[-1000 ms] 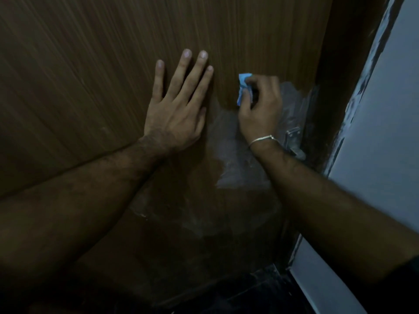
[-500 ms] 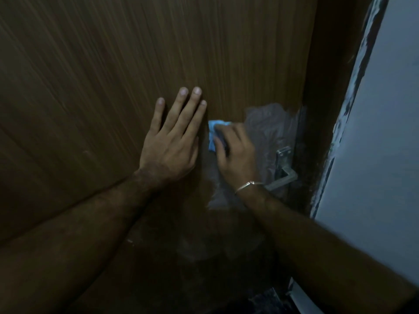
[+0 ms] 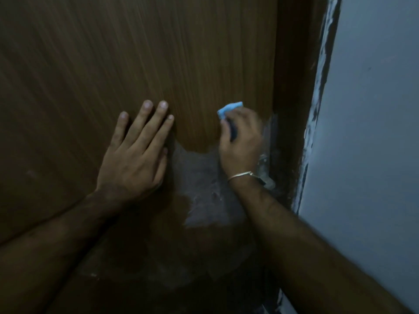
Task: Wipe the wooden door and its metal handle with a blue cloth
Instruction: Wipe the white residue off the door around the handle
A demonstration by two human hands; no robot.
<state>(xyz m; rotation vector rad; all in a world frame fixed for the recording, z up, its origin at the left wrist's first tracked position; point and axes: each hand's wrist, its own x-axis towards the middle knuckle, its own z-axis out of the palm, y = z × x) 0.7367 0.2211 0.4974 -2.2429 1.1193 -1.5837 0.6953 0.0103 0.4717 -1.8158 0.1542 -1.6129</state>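
Observation:
The brown wooden door (image 3: 136, 53) fills most of the view. My left hand (image 3: 136, 155) lies flat on it, fingers spread and pointing up. To its right, my right hand (image 3: 241, 143) presses a small blue cloth (image 3: 229, 108) against the door; only the cloth's top edge shows above my fingers. The metal handle (image 3: 265, 171) sits just right of my right wrist, near the door's edge, and is mostly hidden by the wrist. A pale, cloudy patch (image 3: 204, 182) covers the wood below and between my hands.
A dark wooden door frame (image 3: 292, 87) runs down the right side of the door. Beyond it stands a pale grey wall (image 3: 374, 132) with a rough painted edge. The light is dim.
My right hand has moved with the cloth from beside my left hand to the right, toward the door's edge above the handle. My left hand stays flat on the door.

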